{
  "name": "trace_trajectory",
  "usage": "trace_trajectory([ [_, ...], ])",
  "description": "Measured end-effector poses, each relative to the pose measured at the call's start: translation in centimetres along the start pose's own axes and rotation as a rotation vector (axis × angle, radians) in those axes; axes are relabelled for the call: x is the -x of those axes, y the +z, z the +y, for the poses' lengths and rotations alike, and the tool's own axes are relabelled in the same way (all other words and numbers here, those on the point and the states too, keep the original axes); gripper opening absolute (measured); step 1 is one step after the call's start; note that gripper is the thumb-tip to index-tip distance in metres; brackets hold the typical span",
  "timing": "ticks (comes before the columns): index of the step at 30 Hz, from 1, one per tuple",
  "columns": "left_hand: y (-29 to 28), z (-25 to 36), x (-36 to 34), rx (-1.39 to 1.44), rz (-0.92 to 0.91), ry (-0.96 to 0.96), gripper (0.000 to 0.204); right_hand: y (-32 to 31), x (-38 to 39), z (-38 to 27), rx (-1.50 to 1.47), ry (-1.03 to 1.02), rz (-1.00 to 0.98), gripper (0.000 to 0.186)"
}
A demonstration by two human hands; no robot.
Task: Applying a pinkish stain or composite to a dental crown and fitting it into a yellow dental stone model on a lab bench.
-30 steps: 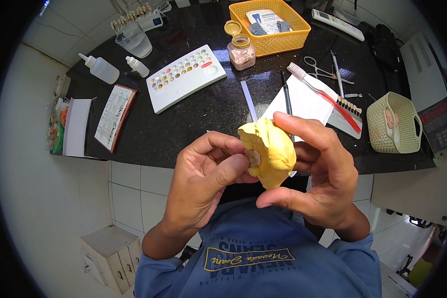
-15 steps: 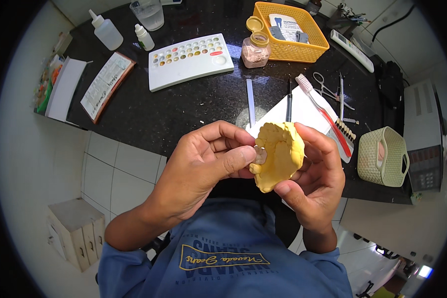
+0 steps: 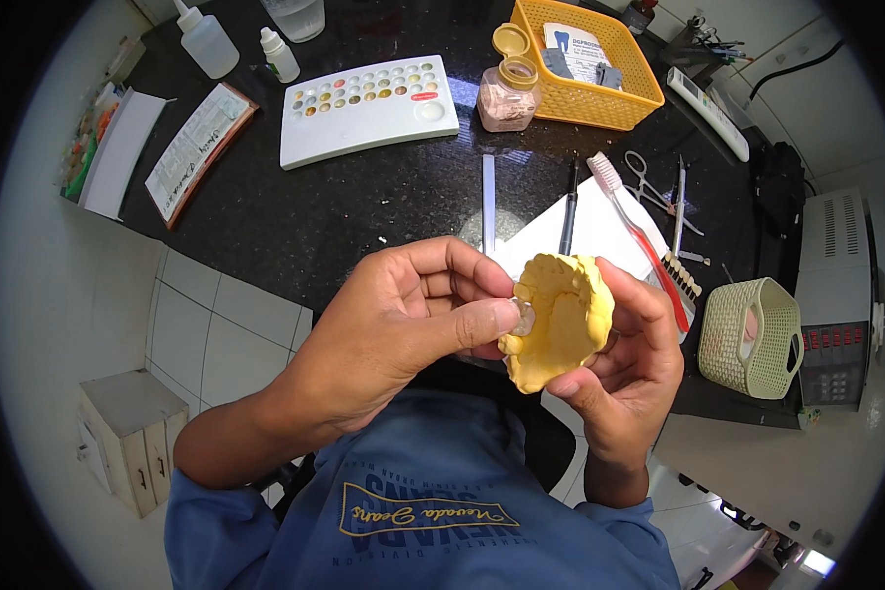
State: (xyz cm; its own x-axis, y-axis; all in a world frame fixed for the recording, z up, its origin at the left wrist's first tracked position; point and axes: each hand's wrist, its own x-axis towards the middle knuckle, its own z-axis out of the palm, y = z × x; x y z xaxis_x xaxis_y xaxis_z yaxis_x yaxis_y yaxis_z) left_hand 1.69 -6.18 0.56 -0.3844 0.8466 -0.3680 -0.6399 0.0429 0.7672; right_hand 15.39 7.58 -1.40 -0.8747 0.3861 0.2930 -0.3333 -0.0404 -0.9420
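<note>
A yellow dental plaster cast [image 3: 565, 329] is held up in front of my chest, its hollow inner side and row of teeth showing. My right hand [image 3: 631, 369] grips the cast from the right, with the thumb at its lower edge and the fingers behind its outer side. Between the thumb and fingers of my left hand [image 3: 403, 320] is a small translucent piece [image 3: 525, 317], pressed against the cast's left side. The left thumb partly covers that piece, so its full shape is hidden.
Beyond my hands on the dark countertop [image 3: 374, 211] lie a white sheet [image 3: 541, 236], a red toothbrush [image 3: 639, 231] and a black pen-like tool [image 3: 570, 206]. Farther back are a white palette [image 3: 364, 138], a pink powder jar [image 3: 507, 103] and a yellow basket [image 3: 600, 106]. A pale basket [image 3: 723, 334] stands right.
The cast has tilted slightly, showing more of its inner side. Both hands keep their holds. The whole view has shifted a little.
</note>
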Motion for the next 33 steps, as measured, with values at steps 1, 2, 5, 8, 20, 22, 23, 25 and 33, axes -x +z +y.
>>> trace_trajectory([
  [1,0.0,0.0,-0.1,-0.013,-0.004,-0.011,0.017,-0.1,0.0,0.1,0.001,0.003,0.001,0.063],
  [2,0.0,0.1,-0.1,-0.010,-0.004,-0.012,0.017,-0.1,0.0,0.1,-0.001,-0.008,-0.002,0.062],
  [5,-0.3,0.1,-0.3,-0.011,-0.025,-0.025,0.016,0.0,0.0,0.2,-0.010,-0.014,0.003,0.062],
  [8,-0.5,0.1,-0.4,0.004,-0.043,-0.038,0.016,-0.1,-0.1,0.3,-0.017,-0.009,0.001,0.061],
  [20,0.2,-1.0,0.2,-0.053,0.065,0.103,0.019,0.4,-0.2,0.7,-0.132,0.113,0.118,0.063],
  [22,0.0,-1.0,0.1,-0.011,0.050,0.080,0.019,0.4,-0.3,0.7,-0.089,0.105,0.108,0.063],
  [23,-0.2,-1.0,0.0,-0.009,0.052,0.081,0.019,0.5,-0.4,0.6,-0.083,0.125,0.116,0.063],
  [25,-0.4,-0.8,0.0,0.034,0.034,0.014,0.017,0.6,-0.5,0.4,-0.078,0.147,0.125,0.063],
  [33,-0.5,-0.6,0.3,0.089,-0.003,-0.025,0.015,0.8,-0.7,0.1,-0.158,0.156,0.083,0.060],
])
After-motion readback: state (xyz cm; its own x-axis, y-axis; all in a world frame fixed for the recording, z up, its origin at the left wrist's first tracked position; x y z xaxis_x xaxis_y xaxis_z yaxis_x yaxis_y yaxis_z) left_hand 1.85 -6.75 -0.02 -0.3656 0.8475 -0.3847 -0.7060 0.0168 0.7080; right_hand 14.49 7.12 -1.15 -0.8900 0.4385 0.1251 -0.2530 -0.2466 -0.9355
